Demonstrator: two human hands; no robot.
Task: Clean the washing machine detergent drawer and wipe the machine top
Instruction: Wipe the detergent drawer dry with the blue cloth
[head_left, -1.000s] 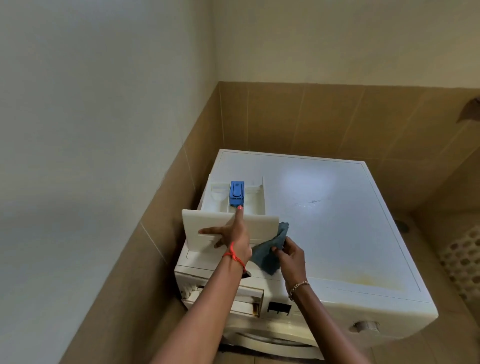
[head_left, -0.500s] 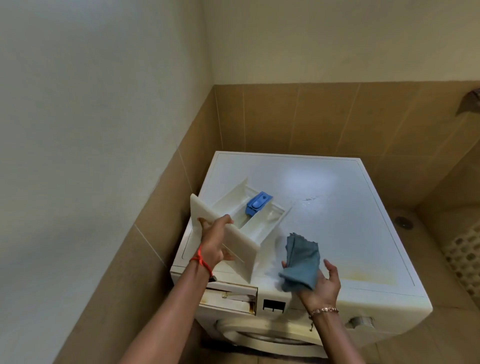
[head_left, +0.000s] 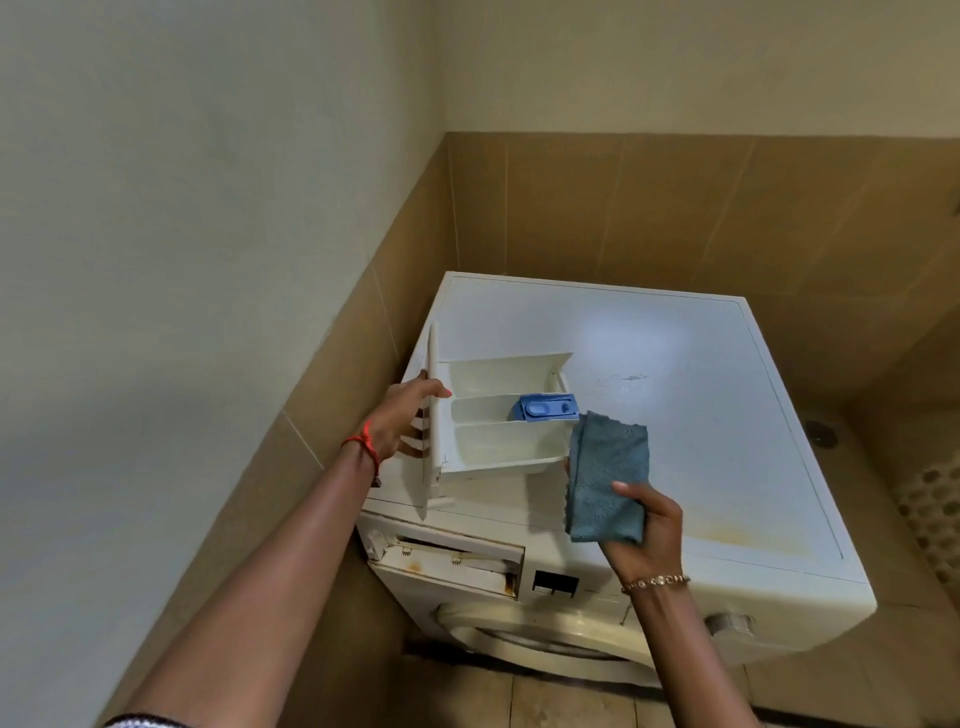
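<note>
Slippage is the risk: the detergent drawer (head_left: 498, 441), held over the washing machine top's (head_left: 701, 395) front-left corner by its front panel alone, could twist free under a hard wipe. The left hand (head_left: 410, 415) grips that panel, fingers curled round its edge. The right hand (head_left: 644, 525) pinches a folded cloth (head_left: 605, 483) just beside the drawer's back end.

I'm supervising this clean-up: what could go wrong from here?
The left hand grips the drawer by its front panel alone, near the left edge of the machine top, so it might slip or fall. The cloth in the right hand could knock out the blue cap in the middle compartment while wiping.
</note>
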